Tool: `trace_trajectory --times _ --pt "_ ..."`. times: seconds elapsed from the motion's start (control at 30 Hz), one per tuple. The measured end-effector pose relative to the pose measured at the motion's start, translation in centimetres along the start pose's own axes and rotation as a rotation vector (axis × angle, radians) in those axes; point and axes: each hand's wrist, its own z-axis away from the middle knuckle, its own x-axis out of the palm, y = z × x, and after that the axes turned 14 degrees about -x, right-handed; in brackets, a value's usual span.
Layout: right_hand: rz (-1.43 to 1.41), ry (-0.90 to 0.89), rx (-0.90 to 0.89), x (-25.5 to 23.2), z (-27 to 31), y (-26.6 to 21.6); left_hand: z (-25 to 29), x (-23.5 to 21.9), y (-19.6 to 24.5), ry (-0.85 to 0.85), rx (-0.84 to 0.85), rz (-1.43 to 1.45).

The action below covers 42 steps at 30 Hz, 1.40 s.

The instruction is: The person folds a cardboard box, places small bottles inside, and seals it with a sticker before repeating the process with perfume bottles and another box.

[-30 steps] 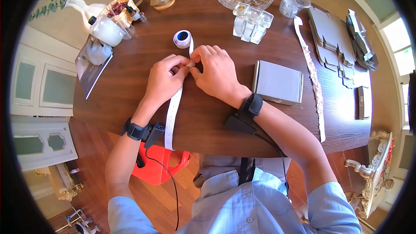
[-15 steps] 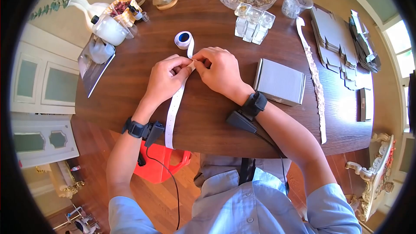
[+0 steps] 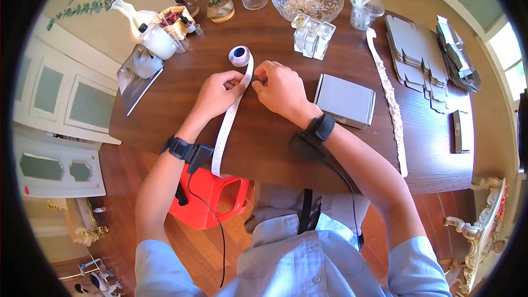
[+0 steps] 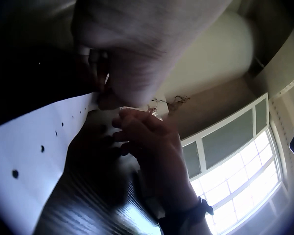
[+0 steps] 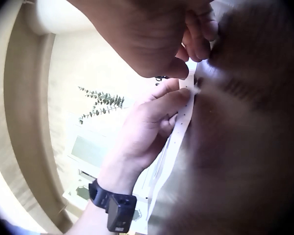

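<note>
A white tape (image 3: pixel 226 126) with a line of dark dots runs across the table from its roll (image 3: pixel 239 55) toward the near edge. My left hand (image 3: pixel 218 94) pinches the tape below the roll, its thumb flat over the dotted face in the right wrist view. Near that thumb shows a small pale scrap (image 5: pixel 195 90). Just right of the tape is my right hand (image 3: pixel 283 89), fingers loosely bent and apart from it in the head view. Nothing shows between its thumb and fingers in the right wrist view (image 5: pixel 152 34).
A grey box (image 3: pixel 345 100) lies right of my right hand. Beyond it stretches a ruffled pale strip (image 3: pixel 389 96), then flat grey cardboard pieces (image 3: pixel 415 55). Clear glass bottles (image 3: pixel 312 37) and a glass bowl (image 3: pixel 308 3) stand at the back. A red stool (image 3: pixel 203 203) sits below the edge.
My right hand has come away from the tape and moved slightly right. The left hand keeps its pinch. The head view has shifted, showing more of the table's far side.
</note>
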Motion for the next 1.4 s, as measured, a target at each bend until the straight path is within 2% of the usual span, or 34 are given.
trace_trajectory --times 0.3,0.43,0.5,0.67,0.83,0.93,1.0,1.03,1.1,1.13,1.17,1.23,1.3,1.4 --pt "0.115 -0.065 -0.1 2.1 -1.1 0.7 -0.4 0.5 -1.2 0.032 0.047 -0.043" --pt "0.075 -0.067 -0.118 2.2 -1.3 0.8 -0.4 0.3 -1.3 0.025 0.077 -0.043" --pt "-0.087 -0.067 -0.025 1.8 -1.4 0.8 -0.2 0.2 -1.3 0.016 0.074 -0.019" --pt "-0.139 -0.036 0.118 1.2 -1.9 0.6 -0.3 0.2 -1.5 0.009 0.069 0.009" --pt "-0.21 0.014 0.123 -1.7 -1.7 -1.2 0.2 0.1 -0.6 0.01 0.013 -0.008" --pt "-0.287 -0.045 0.103 -4.9 -0.4 -2.6 1.7 -0.1 0.5 0.041 0.014 -0.008" --pt "-0.417 -0.162 0.142 -7.1 1.0 -3.5 3.8 -0.1 2.2 0.353 0.086 -0.247" --pt "-0.42 -0.157 0.144 -8.0 1.8 -3.8 4.6 0.1 2.8 0.351 0.088 -0.252" --pt "-0.451 -0.244 0.134 -9.6 3.3 -4.2 6.3 0.7 4.2 0.439 0.2 -0.191" --pt "-0.452 -0.25 0.114 -10.3 4.1 -4.3 7.4 1.2 5.2 0.283 0.129 -0.07" --pt "-0.451 -0.251 0.113 -10.8 4.9 -4.3 7.7 1.8 5.4 0.053 0.109 0.156" --pt "-0.523 -0.193 0.041 -11.6 6.2 -4.3 9.3 3.1 6.9 -0.412 -0.12 0.529" --pt "-0.539 -0.231 0.071 -13.2 6.9 -4.8 10.1 4.4 8.2 -0.577 -0.137 0.638" --pt "-0.568 -0.211 0.114 -13.9 8.3 -4.6 10.2 6.0 9.1 -0.535 -0.091 0.569"
